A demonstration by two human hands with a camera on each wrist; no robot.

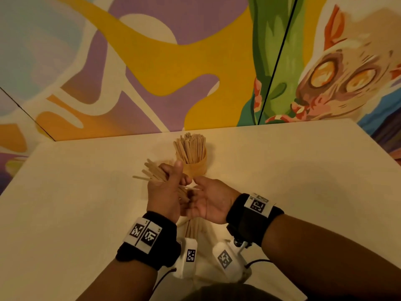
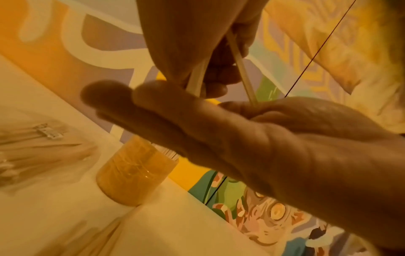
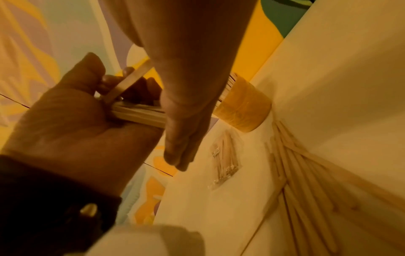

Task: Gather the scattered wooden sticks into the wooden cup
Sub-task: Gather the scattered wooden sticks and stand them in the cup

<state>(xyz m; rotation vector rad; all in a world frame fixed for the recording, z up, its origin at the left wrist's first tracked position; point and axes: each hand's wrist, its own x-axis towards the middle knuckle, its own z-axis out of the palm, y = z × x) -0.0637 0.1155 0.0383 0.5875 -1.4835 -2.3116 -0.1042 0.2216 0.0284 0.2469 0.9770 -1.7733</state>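
Note:
The round wooden cup (image 1: 194, 168) stands upright on the white table (image 1: 86, 203), packed with several upright sticks (image 1: 191, 148). Just in front of it my left hand (image 1: 166, 191) grips a bundle of wooden sticks (image 1: 152, 173) that fans out to the left. My right hand (image 1: 209, 199) is open, its palm pressed against the bundle's near ends. The right wrist view shows the left hand (image 3: 72, 110) curled round the bundle (image 3: 138, 113) and the right hand's straight fingers (image 3: 181, 138). More loose sticks (image 1: 191, 228) lie on the table below my hands.
A clear plastic packet of sticks (image 3: 223, 161) lies on the table left of the cup (image 3: 243, 110). A spread of loose sticks (image 3: 306, 181) covers the table near me. A painted wall (image 1: 173, 61) rises right behind the table's back edge.

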